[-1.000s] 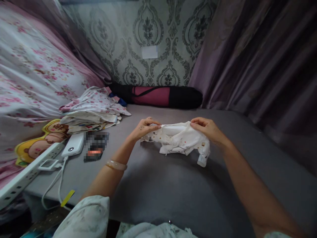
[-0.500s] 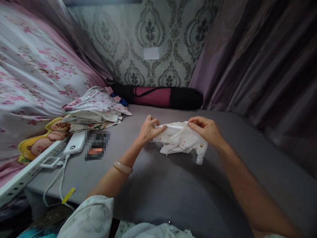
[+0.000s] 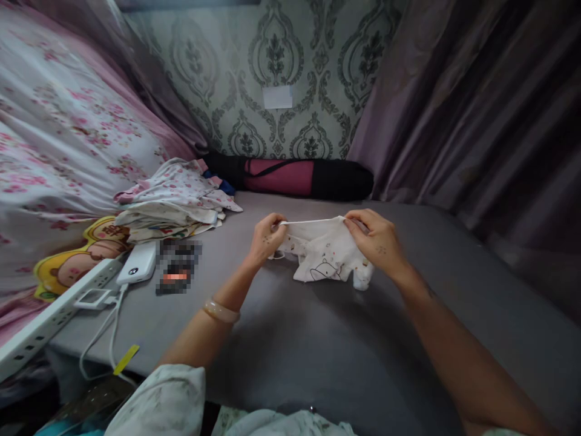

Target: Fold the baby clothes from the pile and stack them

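A small white garment (image 3: 324, 251), printed with little figures and a line-drawn animal, hangs between my two hands just above the grey surface (image 3: 290, 339). Its upper edge is stretched nearly straight. My left hand (image 3: 269, 237) pinches the left end of that edge, fingers curled. At the other end my right hand (image 3: 374, 239) grips the cloth between thumb and fingers. The lower part droops in loose folds, with a short sleeve-like piece dangling on the right. Whether it is a top or another kind of baby clothing I cannot tell.
Folded clothes (image 3: 177, 197) are piled at the left back. A black and maroon roll bag (image 3: 279, 177) lies along the wall. On the left are a power bank (image 3: 137, 263) with cables, a power strip (image 3: 59, 312), a yellow cartoon cushion (image 3: 77, 260) and a blurred dark object (image 3: 178, 266).
Both hands have drawn slightly apart, the left one moving left. The garment's top edge is now pulled taut, and its animal print shows more fully.
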Available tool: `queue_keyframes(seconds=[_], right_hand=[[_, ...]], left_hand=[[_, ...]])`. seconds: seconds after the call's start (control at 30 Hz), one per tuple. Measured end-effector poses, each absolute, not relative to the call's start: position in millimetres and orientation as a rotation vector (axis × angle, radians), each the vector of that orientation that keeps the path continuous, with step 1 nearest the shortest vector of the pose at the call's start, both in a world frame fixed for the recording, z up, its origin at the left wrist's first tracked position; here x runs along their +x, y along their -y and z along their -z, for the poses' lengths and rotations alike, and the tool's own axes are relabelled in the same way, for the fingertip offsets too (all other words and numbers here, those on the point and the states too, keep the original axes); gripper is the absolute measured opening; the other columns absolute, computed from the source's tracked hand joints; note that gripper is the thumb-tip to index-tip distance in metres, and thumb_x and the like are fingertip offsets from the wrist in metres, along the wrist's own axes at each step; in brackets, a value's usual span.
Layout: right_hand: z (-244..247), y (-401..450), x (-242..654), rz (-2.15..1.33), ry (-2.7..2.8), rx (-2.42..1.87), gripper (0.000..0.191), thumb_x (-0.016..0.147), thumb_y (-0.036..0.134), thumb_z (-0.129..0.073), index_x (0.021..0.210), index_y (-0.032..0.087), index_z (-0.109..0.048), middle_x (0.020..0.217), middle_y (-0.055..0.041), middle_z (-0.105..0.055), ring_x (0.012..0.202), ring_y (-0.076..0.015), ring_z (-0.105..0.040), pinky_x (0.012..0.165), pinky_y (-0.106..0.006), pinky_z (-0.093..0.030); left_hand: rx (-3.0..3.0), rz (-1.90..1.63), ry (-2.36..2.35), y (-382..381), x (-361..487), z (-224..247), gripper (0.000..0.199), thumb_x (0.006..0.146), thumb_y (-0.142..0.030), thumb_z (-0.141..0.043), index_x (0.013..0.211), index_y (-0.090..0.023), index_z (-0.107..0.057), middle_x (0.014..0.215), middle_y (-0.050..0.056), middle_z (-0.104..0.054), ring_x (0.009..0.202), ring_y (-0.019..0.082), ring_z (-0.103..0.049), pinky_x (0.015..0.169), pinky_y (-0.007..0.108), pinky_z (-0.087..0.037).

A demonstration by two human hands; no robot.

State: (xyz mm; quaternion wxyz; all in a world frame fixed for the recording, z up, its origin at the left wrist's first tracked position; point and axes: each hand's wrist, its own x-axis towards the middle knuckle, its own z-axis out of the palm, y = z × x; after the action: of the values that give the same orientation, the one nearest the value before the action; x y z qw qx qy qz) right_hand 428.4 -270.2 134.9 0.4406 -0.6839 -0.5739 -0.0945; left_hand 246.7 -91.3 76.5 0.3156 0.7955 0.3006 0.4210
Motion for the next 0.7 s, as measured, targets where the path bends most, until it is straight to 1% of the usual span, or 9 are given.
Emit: queue_keyframes(seconds=[0.07,0.23,0.33,0.4,0.5,0.6,0.7], right_hand=[[-134,269,436,0.252,1.445,-1.697,0.019,0.090,0.036,-0.052,0.093,0.026,-0.068,0.092,-0.0050,-0.066,0.087,-0.0215,-0.061,0.082,-0.036,-0.046],[-128,265,451,0.199,1.431,-1.668,0.020,0.090,0.037,-0.053,0.092,0.025,-0.069,0.091,-0.0042,-0.066,0.088,-0.0203,-0.061,0.082,-0.033,-0.046],[-128,264,459,0.082,1.385,-1.643,0.022,0.089,0.039,-0.055,0.093,0.024,-0.070,0.089,-0.0029,-0.069,0.085,-0.0197,-0.063,0.079,-0.032,-0.047],[-131,264,466,-0.003,1.380,-1.638,0.024,0.087,0.041,-0.057,0.094,0.023,-0.071,0.089,-0.0026,-0.071,0.083,-0.0198,-0.064,0.076,-0.032,-0.047],[-140,265,477,-0.063,1.390,-1.664,0.026,0.083,0.043,-0.061,0.094,0.022,-0.072,0.090,-0.0033,-0.073,0.084,-0.0206,-0.066,0.075,-0.033,-0.049],[-154,266,487,-0.153,1.424,-1.714,0.030,0.079,0.046,-0.064,0.095,0.022,-0.072,0.090,-0.0046,-0.073,0.083,-0.0213,-0.067,0.074,-0.033,-0.050],[-170,268,493,-0.244,1.456,-1.746,0.032,0.075,0.049,-0.068,0.090,0.021,-0.073,0.084,-0.0045,-0.073,0.078,-0.0212,-0.066,0.067,-0.032,-0.051]], left_hand=[[2.034,-1.026,-0.742,86,241,-83,0.013,0.079,-0.027,-0.053,0.078,-0.017,-0.062,0.070,-0.001,-0.058,0.068,0.014,-0.052,0.062,0.023,-0.040],[2.102,-0.832,-0.583,81,231,-117,0.029,0.083,-0.042,-0.055,0.070,-0.017,-0.058,0.060,-0.003,-0.048,0.057,0.010,-0.043,0.050,0.020,-0.031],[2.176,-0.658,-0.516,76,227,-143,0.032,0.078,-0.047,-0.064,0.071,-0.016,-0.060,0.059,-0.003,-0.048,0.054,0.009,-0.042,0.047,0.019,-0.028],[2.204,-0.561,-0.472,72,225,-161,0.033,0.074,-0.048,-0.070,0.078,-0.015,-0.064,0.061,-0.003,-0.052,0.054,0.008,-0.045,0.047,0.019,-0.030],[2.248,-0.464,-0.402,65,221,-184,0.035,0.070,-0.046,-0.074,0.085,-0.015,-0.066,0.069,0.000,-0.059,0.059,0.010,-0.051,0.050,0.019,-0.036],[2.272,-0.418,-0.377,62,219,-201,0.030,0.071,-0.043,-0.072,0.084,-0.016,-0.067,0.073,0.001,-0.064,0.064,0.011,-0.056,0.055,0.021,-0.043],[2.246,-0.437,-0.427,62,220,-210,0.025,0.072,-0.040,-0.072,0.079,-0.017,-0.068,0.071,0.002,-0.065,0.062,0.012,-0.057,0.054,0.022,-0.045]])
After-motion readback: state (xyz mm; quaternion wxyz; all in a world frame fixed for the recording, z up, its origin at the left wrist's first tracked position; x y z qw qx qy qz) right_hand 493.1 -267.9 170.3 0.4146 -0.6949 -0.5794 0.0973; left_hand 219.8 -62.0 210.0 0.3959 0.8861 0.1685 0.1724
